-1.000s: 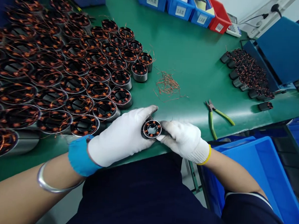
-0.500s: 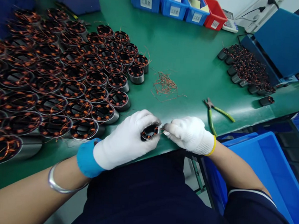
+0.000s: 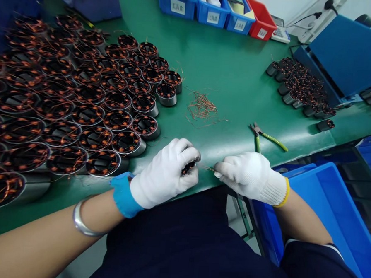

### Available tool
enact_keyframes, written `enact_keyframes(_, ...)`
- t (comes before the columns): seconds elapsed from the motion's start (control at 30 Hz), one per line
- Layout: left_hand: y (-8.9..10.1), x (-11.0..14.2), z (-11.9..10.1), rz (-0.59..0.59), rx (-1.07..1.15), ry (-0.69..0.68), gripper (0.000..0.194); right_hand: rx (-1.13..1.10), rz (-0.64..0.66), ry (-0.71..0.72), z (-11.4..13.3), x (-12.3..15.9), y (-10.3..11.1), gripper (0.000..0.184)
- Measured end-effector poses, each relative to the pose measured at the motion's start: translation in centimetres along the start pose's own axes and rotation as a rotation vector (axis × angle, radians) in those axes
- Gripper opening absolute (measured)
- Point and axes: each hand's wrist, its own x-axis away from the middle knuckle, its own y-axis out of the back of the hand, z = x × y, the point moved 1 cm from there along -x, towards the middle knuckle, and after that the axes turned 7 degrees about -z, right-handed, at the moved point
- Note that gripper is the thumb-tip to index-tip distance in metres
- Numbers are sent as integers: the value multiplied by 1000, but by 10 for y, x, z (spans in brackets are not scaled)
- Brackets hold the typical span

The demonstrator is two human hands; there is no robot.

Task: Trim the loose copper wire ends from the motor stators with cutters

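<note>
My left hand (image 3: 168, 171), in a white glove with a blue cuff, is wrapped round a motor stator (image 3: 188, 168). Most of the stator is hidden by the fingers; part of its dark end with copper windings shows. Thin copper wires (image 3: 207, 168) stretch from the stator to my right hand (image 3: 246, 173). That white-gloved hand pinches the wire ends between thumb and fingers, to the right of the stator. Something small and pale shows at its fingertips, too small to name. Green-handled cutting pliers (image 3: 258, 133) lie on the table just beyond my right hand.
Many stators (image 3: 100, 163) with loose wires crowd the left of the green table (image 3: 226, 66). A heap of copper wire scraps (image 3: 202, 108) lies mid-table. Smaller stators (image 3: 300, 85) stand by a blue machine (image 3: 348, 56). Bins (image 3: 212, 16) line the back; a blue crate (image 3: 322, 196) sits below right.
My right hand has moved right, away from the stator, drawing the wires out longer. My left hand has turned the stator, so less of its open end shows. The view has shifted slightly.
</note>
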Motion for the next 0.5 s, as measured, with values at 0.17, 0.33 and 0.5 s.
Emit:
enact_keyframes(0.17, -4, 1, 2, -40, -15, -55, 10, -308, -230, -71, -22, -4, 23, 73)
enact_keyframes(0.33, -6, 2, 4, -63, -59, -103, 9, -805, 234, -243, -32, -45, 4, 57)
enact_keyframes(0.5, -7, 2, 3, -74, -90, -106, 9, -1168, 505, -364, -21, -69, -18, 26)
